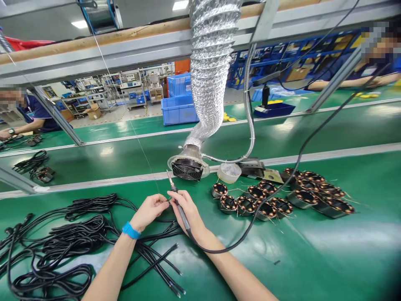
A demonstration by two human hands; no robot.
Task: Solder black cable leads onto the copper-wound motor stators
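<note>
My right hand point(184, 207) is wrapped around a soldering iron point(181, 211), its tip pointing up and away toward the fan. Close beside it, my left hand point(153, 209), with a blue wristband point(130, 230), is closed in a pinch. The fingertips of both hands nearly meet over a thin wire end, too small to make out clearly. Black power cables point(78, 234) lie coiled to the left, and their stripped ends point(175, 284) fan out below my hands. Several copper-wound motor stators point(246, 205) stand on the green bench to the right.
A fume-extraction fan point(188, 169) hangs from a silver duct point(209, 71) just beyond my hands. A translucent round tub point(229, 172) sits beside it. The iron's black cord point(300, 154) sweeps across the right side. Blue crates point(178, 110) and two co-workers are farther back.
</note>
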